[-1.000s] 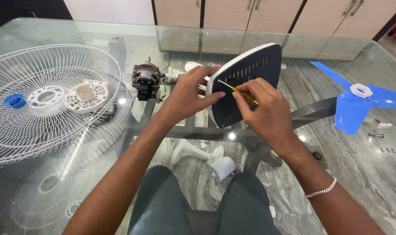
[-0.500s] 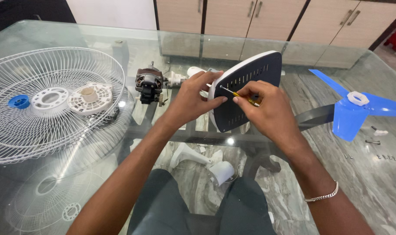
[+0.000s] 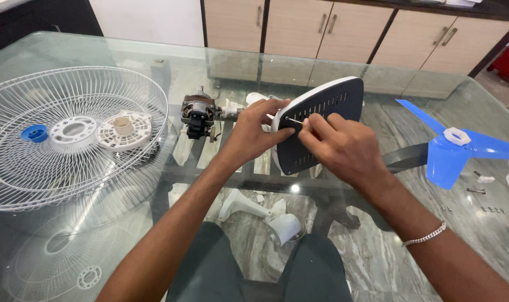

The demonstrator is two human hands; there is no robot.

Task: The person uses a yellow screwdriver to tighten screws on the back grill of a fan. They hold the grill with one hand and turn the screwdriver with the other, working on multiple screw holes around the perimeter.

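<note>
The fan lies well apart in pieces on the glass table [image 3: 126, 56]: the wire guard [image 3: 70, 134] sits at the left with a blue cap [image 3: 34, 133] and two white round plates inside it, the bare motor [image 3: 199, 114] stands behind the hands, and the blue blade [image 3: 453, 148] rests at the right with small screws [image 3: 492, 210] scattered near it. So the stripping-down looks largely done, and the work in hand is on the dark slotted base plate [image 3: 321, 120] with its white rim.

The left hand [image 3: 254, 134] grips that plate by its near-left edge, fingers curled over the rim and thumb pressed on the dark face. The plate is held on edge above the table, near the middle of the view, tilted, with its long axis running from lower left up to upper right and its dark slotted face turned toward the person.

The right hand [image 3: 338, 148] is closed around a screwdriver [image 3: 294, 120], fingers pinched tight on the handle, which is almost wholly hidden. Only the thin metal shaft shows, lying nearly level and pointing left, its tip against the upper left part of the dark face. Whether the screw there is in or out cannot be told. No other screws show on the plate.
</note>
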